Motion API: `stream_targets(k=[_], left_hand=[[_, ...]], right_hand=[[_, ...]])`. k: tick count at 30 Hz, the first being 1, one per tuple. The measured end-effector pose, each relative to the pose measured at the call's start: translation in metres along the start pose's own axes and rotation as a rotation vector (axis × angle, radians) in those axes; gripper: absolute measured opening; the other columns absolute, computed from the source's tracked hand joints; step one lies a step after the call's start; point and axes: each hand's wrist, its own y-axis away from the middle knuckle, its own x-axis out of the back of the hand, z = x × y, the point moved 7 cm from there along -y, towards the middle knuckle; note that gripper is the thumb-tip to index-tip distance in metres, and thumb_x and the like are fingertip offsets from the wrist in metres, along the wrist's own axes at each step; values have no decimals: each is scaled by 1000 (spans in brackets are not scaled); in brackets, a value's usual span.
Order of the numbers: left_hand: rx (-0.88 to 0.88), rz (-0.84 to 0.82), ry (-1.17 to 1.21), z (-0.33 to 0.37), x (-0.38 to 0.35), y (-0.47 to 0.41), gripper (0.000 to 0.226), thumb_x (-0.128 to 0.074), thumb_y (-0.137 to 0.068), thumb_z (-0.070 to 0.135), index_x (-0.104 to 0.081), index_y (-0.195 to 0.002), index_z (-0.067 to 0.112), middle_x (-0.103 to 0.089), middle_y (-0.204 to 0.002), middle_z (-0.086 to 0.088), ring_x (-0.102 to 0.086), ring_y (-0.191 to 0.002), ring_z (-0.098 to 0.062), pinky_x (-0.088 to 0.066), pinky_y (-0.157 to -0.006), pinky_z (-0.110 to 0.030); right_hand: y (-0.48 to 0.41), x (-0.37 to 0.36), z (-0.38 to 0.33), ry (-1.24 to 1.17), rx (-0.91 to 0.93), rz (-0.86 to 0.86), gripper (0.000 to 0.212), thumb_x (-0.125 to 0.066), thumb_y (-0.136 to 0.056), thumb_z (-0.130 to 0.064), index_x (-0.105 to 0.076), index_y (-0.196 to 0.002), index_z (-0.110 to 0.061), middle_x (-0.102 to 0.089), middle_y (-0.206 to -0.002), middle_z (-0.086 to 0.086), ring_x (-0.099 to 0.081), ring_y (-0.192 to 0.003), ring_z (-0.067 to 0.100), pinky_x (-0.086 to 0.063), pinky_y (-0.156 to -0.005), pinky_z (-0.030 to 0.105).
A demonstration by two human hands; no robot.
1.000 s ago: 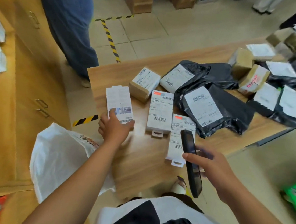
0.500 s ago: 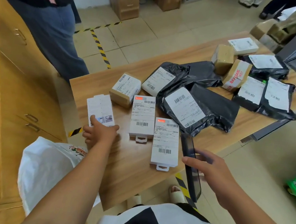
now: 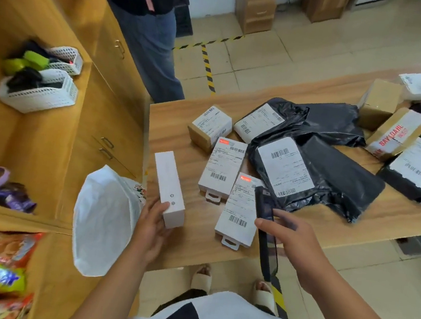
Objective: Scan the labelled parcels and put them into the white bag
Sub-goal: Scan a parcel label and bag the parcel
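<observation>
White carton (image 3: 168,188) raised over the left part of a wooden table (image 3: 182,244): the left hand (image 3: 152,222) grips the slim box by its near end, a plain face turned up; whether its far end touches the tabletop cannot be told. The right hand (image 3: 293,242) is closed around a dark handheld device (image 3: 268,256), held edge-on above the table's near edge, its top end over the nearer labelled pack (image 3: 237,211). A second labelled pack (image 3: 222,168) lies just beyond it. Farther back sit a small cardboard box (image 3: 210,127) bearing a label and a heap of black mailer bags (image 3: 332,180) with barcode stickers. The white bag (image 3: 104,221) sits just left of the table, beside the gripping hand, against a wooden cabinet (image 3: 48,158) that carries white baskets (image 3: 37,94). Another person in jeans (image 3: 148,49) stands at the table's far corner.
</observation>
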Motion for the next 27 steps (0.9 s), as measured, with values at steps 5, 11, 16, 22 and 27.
stream_targets(k=[5,11,16,22,27], left_hand=[[79,-36,294,-42,9,46,51,-59,-88,18,-52,-138,20,-56,-138,-19,-50,-131,-37,-39,-109,-54],[93,56,377,-90,21,79,50,-62,-84,17,-56,-133,12,-61,-129,-24,-61,-115,-36,-49,-101,-49],[37,72,408,-119,25,92,45,-65,-84,16,-63,-129,17,-63,-130,-20,-60,-120,-34,-54,-94,-46],[-12,99,359,-135,17,98,48,-63,-85,18,-59,-133,26,-64,-129,-14,-56,-122,-30,-53,-93,-43],[-27,111,324,-142,9,100,58,-65,-83,16,-51,-139,23,-61,-132,-15,-55,-124,-31,-42,-109,-49]], right_hand=[[-8,-8,4,60,-19,-127,26,-85,-76,-29,-77,-100,-30,-79,-93,-2,-77,-82,18,-63,-72,42],[-11,-11,13,134,-28,-243,55,-88,-73,-32,-70,-124,-21,-74,-111,8,-75,-87,22,-61,-72,40],[-6,-7,17,194,-27,-300,55,-87,-75,-33,-67,-126,-23,-71,-114,7,-72,-94,25,-60,-71,39],[5,7,16,209,-16,-317,43,-86,-77,-27,-71,-116,-24,-75,-106,4,-72,-84,21,-57,-66,37],[13,21,16,220,3,-308,50,-86,-76,-30,-68,-122,-25,-72,-112,7,-75,-85,23,-59,-62,34]])
